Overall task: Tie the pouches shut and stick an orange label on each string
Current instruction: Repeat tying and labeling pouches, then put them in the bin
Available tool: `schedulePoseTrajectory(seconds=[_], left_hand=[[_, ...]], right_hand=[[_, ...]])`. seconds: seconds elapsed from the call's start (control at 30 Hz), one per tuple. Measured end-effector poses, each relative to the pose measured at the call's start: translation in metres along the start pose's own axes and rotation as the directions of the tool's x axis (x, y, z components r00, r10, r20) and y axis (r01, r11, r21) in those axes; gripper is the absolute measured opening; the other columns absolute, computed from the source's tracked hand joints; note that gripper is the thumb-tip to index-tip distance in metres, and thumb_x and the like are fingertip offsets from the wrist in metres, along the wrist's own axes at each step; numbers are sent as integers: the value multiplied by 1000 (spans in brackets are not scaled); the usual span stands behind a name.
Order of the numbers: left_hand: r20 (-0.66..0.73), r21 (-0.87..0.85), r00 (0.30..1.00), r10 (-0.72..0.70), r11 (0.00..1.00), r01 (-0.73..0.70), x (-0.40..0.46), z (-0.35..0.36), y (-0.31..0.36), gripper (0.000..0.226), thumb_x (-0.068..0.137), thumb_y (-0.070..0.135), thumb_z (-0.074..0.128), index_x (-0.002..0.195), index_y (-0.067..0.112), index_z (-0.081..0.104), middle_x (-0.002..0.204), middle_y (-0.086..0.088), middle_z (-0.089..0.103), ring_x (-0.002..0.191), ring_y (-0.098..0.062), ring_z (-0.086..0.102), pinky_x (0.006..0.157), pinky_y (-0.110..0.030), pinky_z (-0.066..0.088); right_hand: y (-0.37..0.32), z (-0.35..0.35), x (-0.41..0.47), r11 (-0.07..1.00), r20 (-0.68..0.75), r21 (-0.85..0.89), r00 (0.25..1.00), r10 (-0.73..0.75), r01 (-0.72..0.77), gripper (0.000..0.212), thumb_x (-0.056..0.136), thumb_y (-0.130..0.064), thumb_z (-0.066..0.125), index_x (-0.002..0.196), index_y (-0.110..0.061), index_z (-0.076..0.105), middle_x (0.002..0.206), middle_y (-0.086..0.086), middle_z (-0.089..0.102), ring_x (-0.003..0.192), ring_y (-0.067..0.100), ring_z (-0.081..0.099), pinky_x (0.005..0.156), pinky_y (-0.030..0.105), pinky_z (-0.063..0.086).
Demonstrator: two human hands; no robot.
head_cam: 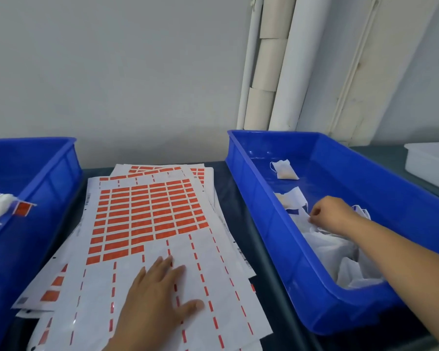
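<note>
A stack of white sheets with rows of orange labels [147, 214] lies on the dark table between two blue bins. My left hand [160, 297] rests flat on the peeled lower part of the top sheet, fingers straight. My right hand [327, 214] reaches into the right blue bin [261, 214] and pinches a white pouch [312, 226] at the top of a pile of white pouches [340, 254]. One more pouch [284, 169] lies alone at the far end of that bin. In the left blue bin [48, 173], a white tied pouch [0, 206] carries an orange label [23, 209].
A white plastic tray [428, 163] stands at the far right on the table. White pipes and a cardboard tube [266, 64] lean against the grey wall behind the right bin. The bins flank the label sheets closely on both sides.
</note>
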State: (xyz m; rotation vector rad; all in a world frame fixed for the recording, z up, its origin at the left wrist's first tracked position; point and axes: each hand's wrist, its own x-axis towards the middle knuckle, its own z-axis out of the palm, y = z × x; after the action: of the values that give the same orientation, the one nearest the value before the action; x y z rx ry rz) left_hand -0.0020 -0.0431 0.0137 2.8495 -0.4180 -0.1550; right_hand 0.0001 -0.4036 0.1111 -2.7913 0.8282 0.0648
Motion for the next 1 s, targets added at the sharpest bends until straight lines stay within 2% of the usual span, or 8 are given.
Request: schedulePoseTrajectory(seconds=[0.17, 0.27, 0.37, 0.47, 0.6, 0.8, 0.87, 1.0], left_hand=[[23, -47, 1000, 6, 999, -5, 1, -2, -2, 90, 63, 87, 43, 141, 46, 24, 155, 21, 5, 144, -9, 5, 115, -40, 6], [31, -117, 1000, -3, 993, 6, 5, -7, -7, 82, 66, 80, 51, 138, 46, 31, 153, 23, 12, 143, -8, 12, 115, -40, 13], [46, -202, 999, -12, 979, 21, 8, -18, -7, 66, 74, 66, 60, 133, 46, 40, 151, 22, 21, 140, -9, 22, 113, -37, 22], [-92, -425, 995, -24, 905, -18, 12, -38, -2, 31, 81, 47, 65, 109, 49, 53, 125, 30, 45, 113, -2, 49, 99, -26, 41], [-270, -669, 950, -154, 740, -70, 26, -68, -4, 13, 82, 36, 66, 84, 44, 56, 86, 33, 56, 83, 1, 59, 68, -17, 53], [-354, -856, 839, -414, 504, -113, 39, -65, -16, 12, 90, 32, 55, 78, 31, 58, 73, 13, 62, 71, -11, 62, 54, -10, 40], [-334, -875, 865, -375, 465, -137, 39, -55, -21, 14, 90, 37, 53, 80, 30, 60, 72, 14, 64, 73, -11, 63, 57, -10, 41], [-310, -828, 927, -211, 539, -154, 42, -47, -23, 14, 74, 43, 69, 83, 37, 60, 78, 27, 63, 79, 6, 60, 55, -7, 47]], right_hand=[[-15, -21, -2, 903, -226, 430, 971, 76, 30, 17, 89, -9, 57, 74, -9, 65, 85, 9, 64, 71, 20, 54, 59, 30, 43], [-37, -37, -18, 748, -221, 660, 969, 108, 67, 15, 88, -13, 63, 73, -17, 67, 84, 4, 64, 71, 19, 57, 73, 41, 52], [-70, -56, -37, 567, -208, 813, 975, 75, 130, 8, 86, -15, 67, 77, -14, 67, 84, 9, 65, 71, 20, 59, 73, 36, 53], [-108, -67, -55, 352, -149, 923, 988, -50, 157, 4, 87, -12, 66, 84, -9, 67, 79, 6, 68, 68, 16, 64, 67, 30, 52], [-163, -48, -74, 177, -29, 982, 985, -169, 59, 3, 87, -10, 64, 87, -8, 66, 67, 3, 67, 59, 10, 62, 47, 20, 45], [-227, 35, -84, 193, 138, 976, 974, -177, -103, 9, 87, -12, 64, 78, -13, 63, 69, 0, 67, 61, 11, 65, 62, 30, 54], [-235, 61, -84, 250, 183, 956, 979, -88, -156, 4, 87, -20, 67, 88, -17, 65, 86, 3, 71, 77, 17, 70, 73, 33, 59], [-237, 93, -89, 208, 51, 978, 992, -115, -26, 6, 88, -22, 67, 84, -26, 66, 83, -9, 73, 72, 12, 72, 54, 17, 55]])
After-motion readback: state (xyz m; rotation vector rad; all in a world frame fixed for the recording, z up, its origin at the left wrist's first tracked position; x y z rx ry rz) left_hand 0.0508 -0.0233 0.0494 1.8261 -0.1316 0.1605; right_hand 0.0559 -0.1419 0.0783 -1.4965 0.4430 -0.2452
